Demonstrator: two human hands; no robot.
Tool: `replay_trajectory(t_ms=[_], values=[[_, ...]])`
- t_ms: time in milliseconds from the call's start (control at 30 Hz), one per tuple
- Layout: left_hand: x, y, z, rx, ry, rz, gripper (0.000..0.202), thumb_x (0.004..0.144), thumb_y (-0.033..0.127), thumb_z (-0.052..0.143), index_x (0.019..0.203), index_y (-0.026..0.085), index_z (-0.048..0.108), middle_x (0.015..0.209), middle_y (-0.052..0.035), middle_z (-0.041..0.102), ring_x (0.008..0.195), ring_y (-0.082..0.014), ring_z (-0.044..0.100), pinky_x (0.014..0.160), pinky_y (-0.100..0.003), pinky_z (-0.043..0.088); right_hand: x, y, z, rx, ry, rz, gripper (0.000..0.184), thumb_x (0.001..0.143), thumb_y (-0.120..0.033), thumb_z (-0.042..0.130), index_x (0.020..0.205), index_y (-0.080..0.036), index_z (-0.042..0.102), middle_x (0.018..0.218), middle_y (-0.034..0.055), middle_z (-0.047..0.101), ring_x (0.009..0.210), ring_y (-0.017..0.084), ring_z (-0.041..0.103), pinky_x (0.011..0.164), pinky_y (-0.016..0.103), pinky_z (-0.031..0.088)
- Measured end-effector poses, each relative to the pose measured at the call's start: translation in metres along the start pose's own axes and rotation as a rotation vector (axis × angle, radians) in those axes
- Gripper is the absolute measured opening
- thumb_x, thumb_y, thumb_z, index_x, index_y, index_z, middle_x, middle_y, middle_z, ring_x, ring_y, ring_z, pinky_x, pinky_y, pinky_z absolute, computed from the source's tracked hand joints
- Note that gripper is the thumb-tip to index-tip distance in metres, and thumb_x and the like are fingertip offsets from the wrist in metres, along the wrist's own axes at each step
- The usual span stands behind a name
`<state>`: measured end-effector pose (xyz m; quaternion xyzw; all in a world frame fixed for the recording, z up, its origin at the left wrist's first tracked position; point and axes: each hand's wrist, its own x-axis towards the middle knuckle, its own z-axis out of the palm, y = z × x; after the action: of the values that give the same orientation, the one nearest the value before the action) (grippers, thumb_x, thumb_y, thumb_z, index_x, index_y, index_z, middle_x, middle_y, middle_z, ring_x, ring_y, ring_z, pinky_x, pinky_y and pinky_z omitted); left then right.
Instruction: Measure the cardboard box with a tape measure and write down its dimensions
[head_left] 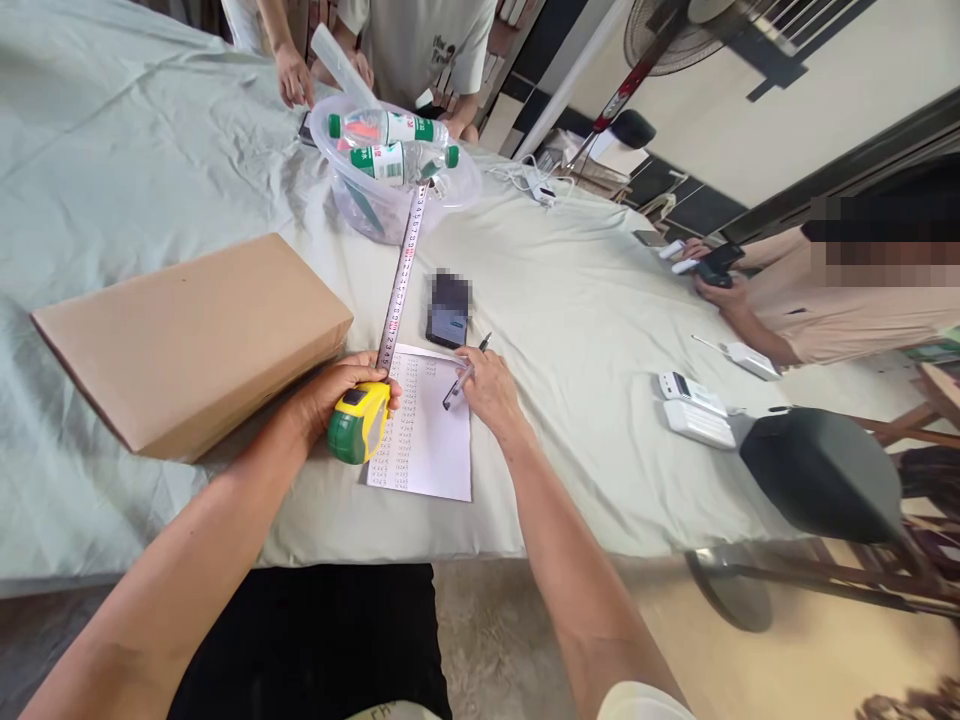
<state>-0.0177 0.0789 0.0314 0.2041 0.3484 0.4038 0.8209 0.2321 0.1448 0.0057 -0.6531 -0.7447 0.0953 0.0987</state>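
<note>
My left hand (pixel 330 392) is closed round a yellow and green tape measure (pixel 360 424) at the near edge of the table. Its blade (pixel 403 275) runs away from me up to a clear plastic tub (pixel 390 205). My right hand (pixel 487 385) pinches a pen (pixel 465 372) with the tip on a printed sheet of paper (pixel 427 435). A dark phone (pixel 448 310) lies just beyond the sheet. A brown cardboard box (pixel 187 340) sits to the left, touching my left hand.
The tub holds two green-labelled bottles (pixel 390 145). A pale cloth (pixel 585 330) covers the table. White devices (pixel 694 405) lie at right, near a dark stool (pixel 821 470). A person at right holds a phone (pixel 716 265); another person's hand (pixel 294 80) is at the far edge.
</note>
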Motion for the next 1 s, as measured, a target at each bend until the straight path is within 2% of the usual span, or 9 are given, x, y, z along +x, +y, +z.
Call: replay_trajectory(t_ms=[133,200,333,467,600,700,833,933,1000], values=[[0.002,0.0,-0.003,-0.002,-0.023,-0.013,0.015,0.081,0.014,0.063,0.095,0.017,0.061,0.076,-0.0064,0.067,0.065,-0.0175,0.066,0.061,-0.027,0.054,0.0,0.002,-0.003,-0.035,-0.017,-0.04,0.026,0.088,-0.027,0.056,0.112,-0.021,0.066,0.108,0.0141,0.067,0.105,0.032,0.061,0.092,0.046,0.049],[0.003,0.0,-0.004,-0.007,-0.03,-0.024,0.015,0.079,0.014,0.064,0.094,0.017,0.061,0.076,-0.0066,0.068,0.065,-0.0181,0.066,0.061,-0.028,0.054,0.001,0.006,-0.003,0.102,0.048,-0.066,0.021,0.089,-0.035,0.055,0.102,-0.022,0.066,0.095,0.0089,0.068,0.094,0.027,0.063,0.087,0.041,0.049],[0.0,0.001,0.0,-0.013,0.019,-0.051,0.013,0.077,0.013,0.064,0.089,0.017,0.061,0.076,-0.0054,0.066,0.065,-0.0168,0.065,0.06,-0.027,0.054,0.006,0.007,0.0,0.301,0.269,-0.056,0.026,0.091,-0.045,0.048,0.085,-0.024,0.062,0.072,0.0012,0.061,0.074,0.021,0.06,0.075,0.033,0.046],[-0.003,0.003,0.006,-0.007,0.043,-0.072,0.011,0.08,0.013,0.063,0.09,0.017,0.062,0.075,-0.0044,0.065,0.065,-0.0166,0.064,0.059,-0.026,0.053,0.012,-0.009,0.009,0.309,0.351,0.026,0.02,0.085,-0.043,0.057,0.081,-0.023,0.061,0.074,0.0007,0.058,0.073,0.019,0.056,0.074,0.032,0.043],[0.0,0.003,0.005,0.014,0.062,-0.058,0.01,0.081,0.014,0.063,0.091,0.016,0.063,0.076,-0.006,0.068,0.066,-0.0178,0.066,0.061,-0.028,0.055,0.016,-0.025,0.023,0.303,0.281,0.021,0.012,0.082,-0.035,0.064,0.084,-0.024,0.063,0.083,0.002,0.059,0.077,0.019,0.057,0.075,0.033,0.044],[0.003,0.002,0.004,0.031,0.07,-0.051,0.011,0.081,0.014,0.063,0.092,0.016,0.064,0.076,-0.0068,0.069,0.067,-0.0179,0.067,0.063,-0.028,0.055,0.014,-0.023,0.028,0.307,0.221,-0.024,0.01,0.083,-0.033,0.062,0.085,-0.023,0.064,0.085,0.0029,0.059,0.08,0.02,0.058,0.077,0.034,0.046],[0.005,0.001,0.004,0.032,0.083,-0.055,0.011,0.08,0.012,0.062,0.09,0.015,0.063,0.074,-0.0066,0.069,0.064,-0.0176,0.067,0.062,-0.028,0.054,0.0,-0.013,0.023,0.504,0.289,0.017,0.028,0.091,-0.045,0.052,0.103,-0.022,0.064,0.094,0.0049,0.065,0.084,0.02,0.063,0.085,0.036,0.049],[0.007,-0.001,0.004,0.024,0.096,-0.055,0.012,0.078,0.011,0.062,0.09,0.016,0.062,0.073,-0.0068,0.069,0.061,-0.0187,0.067,0.06,-0.029,0.054,-0.017,-0.014,0.019,0.748,0.325,0.01,0.047,0.096,-0.057,0.04,0.126,-0.024,0.056,0.108,0.0076,0.068,0.089,0.019,0.067,0.083,0.036,0.052],[0.009,-0.002,0.004,0.003,0.098,-0.053,0.016,0.077,0.009,0.063,0.091,0.016,0.062,0.073,-0.0067,0.069,0.061,-0.0188,0.067,0.06,-0.03,0.055,-0.028,-0.02,0.021,0.872,0.351,-0.002,0.051,0.097,-0.059,0.036,0.13,-0.024,0.053,0.112,0.0085,0.069,0.092,0.019,0.068,0.082,0.036,0.054]])
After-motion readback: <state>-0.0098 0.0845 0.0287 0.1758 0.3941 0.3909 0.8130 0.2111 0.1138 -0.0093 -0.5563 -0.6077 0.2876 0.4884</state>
